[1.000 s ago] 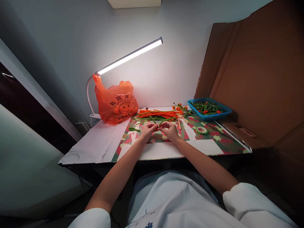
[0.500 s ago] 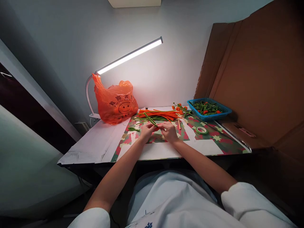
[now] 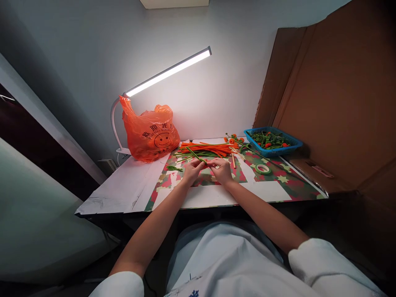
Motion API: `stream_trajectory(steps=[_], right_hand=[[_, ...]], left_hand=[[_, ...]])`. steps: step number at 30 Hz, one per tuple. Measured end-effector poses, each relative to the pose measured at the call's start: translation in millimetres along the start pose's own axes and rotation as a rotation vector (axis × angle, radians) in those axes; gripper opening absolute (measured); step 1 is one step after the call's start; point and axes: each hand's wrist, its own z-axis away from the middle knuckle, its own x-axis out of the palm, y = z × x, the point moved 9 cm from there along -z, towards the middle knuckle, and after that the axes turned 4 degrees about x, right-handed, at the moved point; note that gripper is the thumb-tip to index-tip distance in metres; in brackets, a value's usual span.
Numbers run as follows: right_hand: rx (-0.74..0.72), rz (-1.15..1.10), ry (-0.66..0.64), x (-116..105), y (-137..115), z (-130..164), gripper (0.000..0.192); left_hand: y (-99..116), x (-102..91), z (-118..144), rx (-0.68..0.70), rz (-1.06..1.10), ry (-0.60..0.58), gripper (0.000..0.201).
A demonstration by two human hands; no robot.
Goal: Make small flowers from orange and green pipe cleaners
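Both hands meet mid-surface, the left hand (image 3: 192, 170) and right hand (image 3: 220, 170) pinched closed on a green stem (image 3: 196, 155) angling toward 11 o'clock. Shaping looks barely begun; the stick pile (image 3: 208, 149) at 12 o'clock lies unused.

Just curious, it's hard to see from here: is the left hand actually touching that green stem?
Touching. In the head view the left hand pinches the green stem at its near end, with the right hand meeting it there.
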Motion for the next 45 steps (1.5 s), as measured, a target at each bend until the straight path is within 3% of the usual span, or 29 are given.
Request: stream_trajectory(steps=[4,9,14,16,19,22,25,27,33,38,41,45], right_hand=[[0.231,-0.165,0.009,4,18,2,0.010],[0.472,-0.437,-0.019,14,34,4,0.021],[0.925,-0.823,-0.305,43,47,20,0.030],[1.006,-0.866,-0.379,46,46,25,0.031],[0.832,-0.697,-0.250,28,45,13,0.030],[0.358,-0.277,-0.055,-5,19,-5,0.019],[-0.074,0.181,-0.068,-7,-18,-4,0.009],[-0.211,0.389,-0.119,2,-27,-1,0.014],[-0.333,0.649,-0.237,19,-27,1,0.024],[-0.355,0.746,-0.256,26,-29,5,0.024],[-0.292,0.731,-0.215,27,-28,5,0.022],[-0.024,0.464,-0.063,18,-11,-2,0.016]], left_hand=[[9,-4.8,1,0.087,-0.126,0.059,0.022],[33,-3.2,6,0.292,-0.267,0.101,0.014],[50,6.0,14,0.428,-0.357,0.068,0.010],[51,7.3,15,0.440,-0.360,0.058,0.009],[40,-2.6,9,0.344,-0.287,0.118,0.014],[13,-15.3,1,0.128,-0.154,0.178,0.020],[-11,-20.1,-2,-0.052,-0.034,0.194,0.028],[-21,-18.8,-2,-0.124,0.035,0.181,0.031],[-33,-15.2,0,-0.248,0.136,0.137,0.033],[-30,-20.0,0,-0.241,0.028,0.152,0.027],[-12,-21.5,1,-0.125,-0.189,0.179,0.021],[31,-12.0,7,0.233,-0.404,0.211,0.011]])
